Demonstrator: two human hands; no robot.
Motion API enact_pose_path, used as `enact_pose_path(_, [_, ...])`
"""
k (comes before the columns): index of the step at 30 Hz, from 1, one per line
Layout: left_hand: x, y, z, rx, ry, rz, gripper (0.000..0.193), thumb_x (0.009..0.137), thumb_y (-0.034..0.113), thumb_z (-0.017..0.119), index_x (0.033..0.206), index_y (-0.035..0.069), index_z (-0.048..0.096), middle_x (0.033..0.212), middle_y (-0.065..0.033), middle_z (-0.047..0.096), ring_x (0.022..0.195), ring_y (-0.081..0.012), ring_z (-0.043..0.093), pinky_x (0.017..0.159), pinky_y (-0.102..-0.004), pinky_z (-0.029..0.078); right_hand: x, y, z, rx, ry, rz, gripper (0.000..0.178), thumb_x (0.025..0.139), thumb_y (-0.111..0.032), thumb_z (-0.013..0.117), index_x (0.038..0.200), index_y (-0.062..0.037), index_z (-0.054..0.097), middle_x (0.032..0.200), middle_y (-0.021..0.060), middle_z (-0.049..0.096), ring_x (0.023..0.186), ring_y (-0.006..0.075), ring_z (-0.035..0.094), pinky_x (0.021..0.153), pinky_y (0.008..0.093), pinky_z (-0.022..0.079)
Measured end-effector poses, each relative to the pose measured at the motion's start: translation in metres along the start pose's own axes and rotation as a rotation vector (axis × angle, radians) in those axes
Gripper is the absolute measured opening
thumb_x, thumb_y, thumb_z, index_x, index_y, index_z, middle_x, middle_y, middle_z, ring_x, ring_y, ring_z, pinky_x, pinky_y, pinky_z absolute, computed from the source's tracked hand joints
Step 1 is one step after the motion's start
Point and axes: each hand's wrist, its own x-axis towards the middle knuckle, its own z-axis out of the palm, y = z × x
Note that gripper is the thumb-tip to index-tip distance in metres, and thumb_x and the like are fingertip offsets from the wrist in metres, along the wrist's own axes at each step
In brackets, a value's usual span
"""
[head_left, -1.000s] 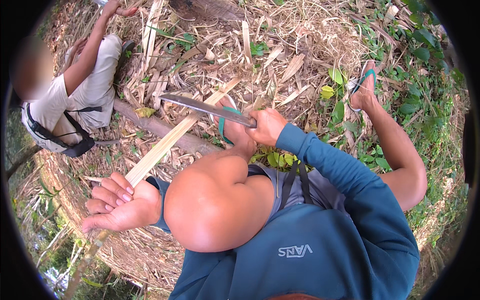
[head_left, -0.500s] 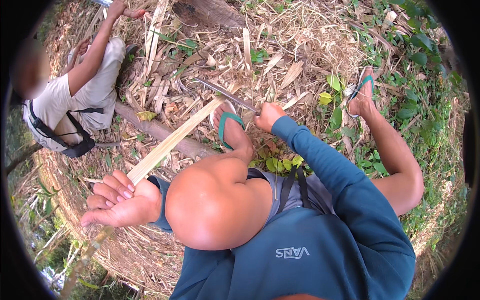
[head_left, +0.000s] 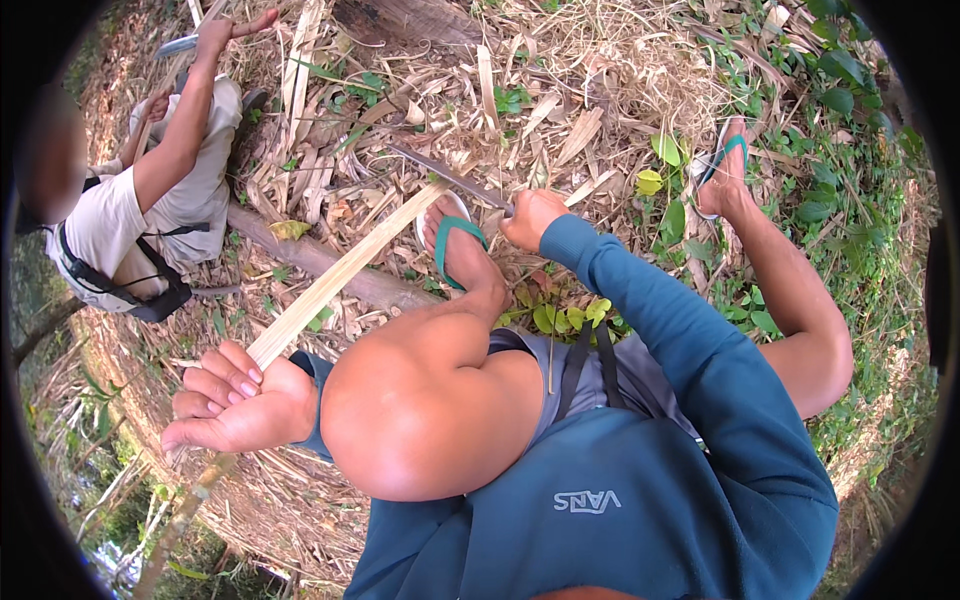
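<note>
My left hand (head_left: 235, 405) grips a long pale bamboo strip (head_left: 340, 275) at lower left; the strip runs up and right toward my left foot in a green sandal (head_left: 455, 245). My right hand (head_left: 530, 218) holds the handle of a long dark knife (head_left: 445, 175), whose blade points up-left and meets the far end of the strip. My bent left knee fills the middle of the view. My right foot (head_left: 722, 175) rests on the litter at upper right.
Another person (head_left: 150, 200) in a light shirt sits at upper left, one arm raised with a blade. A log (head_left: 310, 260) lies across the ground between us. Dry bamboo husks and straw cover the ground; green plants (head_left: 840, 110) grow at right.
My right hand and the knife have swung forward and down, from above my knee to the strip's far end by my left foot. My left hand keeps its hold on the strip.
</note>
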Motion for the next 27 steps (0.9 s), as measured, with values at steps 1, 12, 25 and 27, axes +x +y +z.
enact_pose_path(1, [0.002,0.002,-0.007,-0.006,-0.021,-0.001,0.057,0.096,0.059,0.043,0.06,0.018,0.028,0.049,0.0038,0.022,0.037,-0.0076,0.018,0.035,-0.0217,0.015,-0.012,-0.014,-0.002,-0.002,0.006,-0.031,0.039,0.076,-0.028,0.062,0.093,0.0066,0.066,0.085,0.0301,0.066,0.086,0.0431,0.066,0.083,0.047,0.052])
enact_pose_path(12, [0.009,0.001,-0.017,-0.03,-0.029,0.0,0.056,0.097,0.058,0.042,0.06,0.018,0.03,0.048,0.0034,0.022,0.037,-0.0074,0.019,0.035,-0.0216,0.015,-0.006,-0.006,-0.001,0.011,0.006,-0.048,0.04,0.077,-0.029,0.061,0.093,0.008,0.064,0.083,0.0314,0.065,0.088,0.0439,0.065,0.086,0.047,0.051])
enact_pose_path(25, [0.016,0.003,-0.013,0.019,0.026,0.013,0.056,0.098,0.056,0.039,0.059,0.018,0.027,0.048,0.0031,0.021,0.039,-0.0081,0.019,0.036,-0.0219,0.015,-0.024,-0.015,-0.004,-0.006,-0.052,-0.143,0.038,0.076,-0.025,0.062,0.099,0.0043,0.065,0.082,0.0284,0.066,0.085,0.0431,0.066,0.084,0.0461,0.052])
enact_pose_path(27, [0.018,0.008,-0.011,0.064,0.057,0.03,0.056,0.098,0.056,0.039,0.06,0.018,0.026,0.049,0.0032,0.021,0.039,-0.0084,0.019,0.036,-0.0221,0.015,-0.018,-0.003,0.006,-0.033,-0.035,-0.111,0.037,0.076,-0.025,0.062,0.1,0.003,0.066,0.083,0.0281,0.067,0.085,0.0423,0.066,0.083,0.0467,0.052])
